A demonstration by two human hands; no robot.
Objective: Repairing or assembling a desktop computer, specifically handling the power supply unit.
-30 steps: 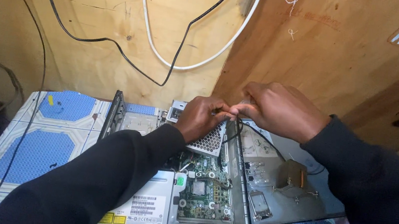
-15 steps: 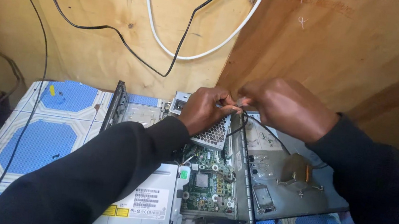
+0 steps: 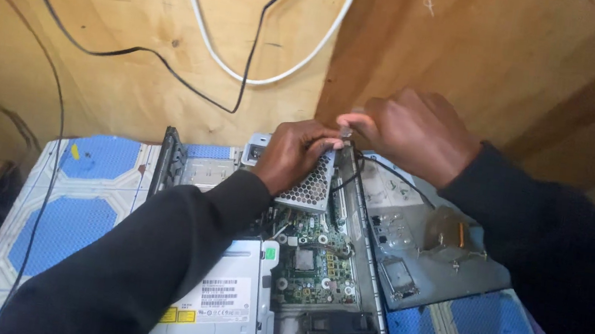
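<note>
A small pale connector (image 3: 346,130) on a thin black cable (image 3: 386,171) sat pinched at the far edge of an opened desktop computer case (image 3: 364,268), just above the top corner of a perforated metal cage (image 3: 310,185). The right hand (image 3: 410,131) was closed around the connector from the right, thumb and forefinger meeting on it, and was the nearer of the two. The left hand (image 3: 295,152) was curled shut on the cage's upper edge, its fingertips touching the same spot from the left (whether it also gripped the cable could not be told). From the pinch, the cable ran down and to the right, toward the person, its long axis slanting across the case's raised side rail and onto a grey metal panel (image 3: 437,254) lying beside the case. Below the cage lay a green circuit board (image 3: 313,262), and nearer the person a silver optical drive (image 3: 222,308). The case rested on a counter covered with a blue-and-white patterned sheet (image 3: 83,217), set against a plywood wall (image 3: 140,37) where a black wire (image 3: 174,67) and a white wire (image 3: 248,75) hung in loops.
</note>
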